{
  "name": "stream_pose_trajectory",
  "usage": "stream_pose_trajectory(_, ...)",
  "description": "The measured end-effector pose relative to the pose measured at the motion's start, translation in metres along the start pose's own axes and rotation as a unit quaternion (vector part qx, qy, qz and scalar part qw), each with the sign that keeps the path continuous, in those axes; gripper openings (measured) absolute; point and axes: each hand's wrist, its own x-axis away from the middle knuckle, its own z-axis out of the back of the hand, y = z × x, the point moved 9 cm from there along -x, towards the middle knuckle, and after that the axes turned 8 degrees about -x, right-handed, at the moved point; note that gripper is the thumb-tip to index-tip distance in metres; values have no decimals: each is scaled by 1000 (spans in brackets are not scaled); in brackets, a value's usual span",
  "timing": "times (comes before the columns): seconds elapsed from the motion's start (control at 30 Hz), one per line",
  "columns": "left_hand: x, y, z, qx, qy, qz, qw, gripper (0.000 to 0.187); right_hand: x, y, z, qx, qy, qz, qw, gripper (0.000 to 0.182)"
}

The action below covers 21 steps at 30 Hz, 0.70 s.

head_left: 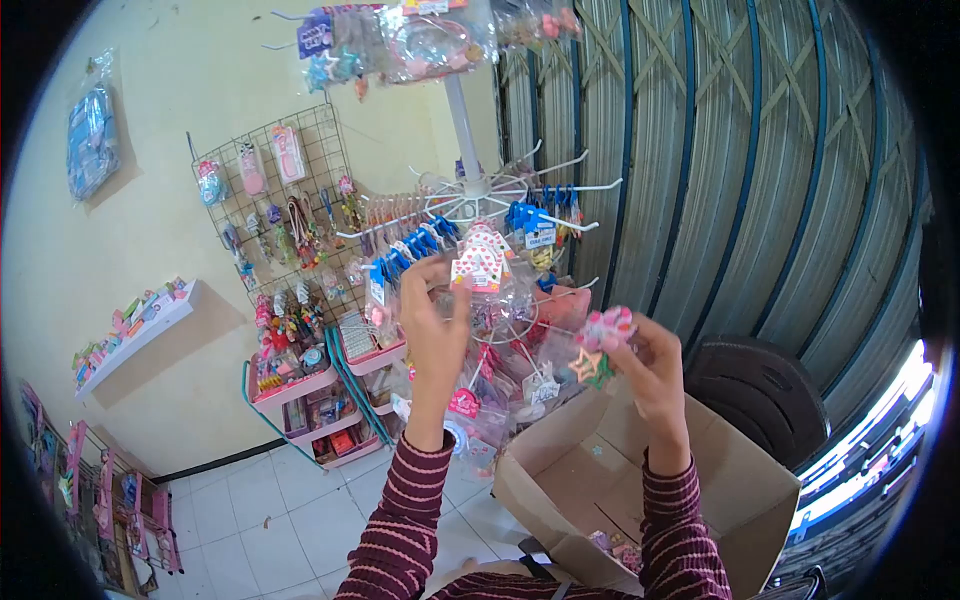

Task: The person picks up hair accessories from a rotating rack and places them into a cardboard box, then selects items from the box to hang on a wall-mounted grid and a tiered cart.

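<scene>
My left hand [436, 318] is raised at the rotating display rack [474, 200], its thumb and fingers closed at the left edge of a white card with a heart print [479, 270]. Clear plastic packets [508, 312] hang below that card. My right hand [654, 372] is closed on a bunch of trinkets to the right of the rack. The bunch shows a pink flower-shaped piece [608, 327], an orange star outline [585, 366] and a green piece [601, 373]. Whether they are hair ties or charms is too small to tell.
An open cardboard box [540, 470] with some small items at its bottom stands below my right hand. Blue-topped packets [412, 247] hang on the rack's hooks. A pink tiered cart [295, 392], wall grid [262, 165], white shelf [140, 335] and dark chair [765, 385] stand around.
</scene>
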Motion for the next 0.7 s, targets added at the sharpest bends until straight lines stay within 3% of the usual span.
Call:
stream_pose_trajectory(0.17,-28,39,47,60,42,-32,997,37,-45,-44,-35,-45,-45,88,994,22)
stream_pose_trajectory(0.33,-135,60,107,78,159,-74,982,41,-82,-71,-59,23,-102,96,990,30)
stream_pose_trajectory(0.43,-200,58,117,113,177,-62,976,46,-91,-87,-73,44,-134,140,980,28)
stream_pose_trajectory(0.5,-232,61,101,326,56,-59,942,52,-98,-95,-79,53,-133,144,979,26)
stream_pose_trajectory(0.53,-239,63,102,326,62,-66,941,52,-102,-100,-84,62,-133,142,979,23)
stream_pose_trajectory(0.6,-247,73,78,472,-60,-54,878,57,-109,-120,-103,99,-145,171,970,21)
stream_pose_trajectory(0.7,-241,82,70,470,-63,-90,876,58,-130,-147,-135,169,-162,247,940,21)
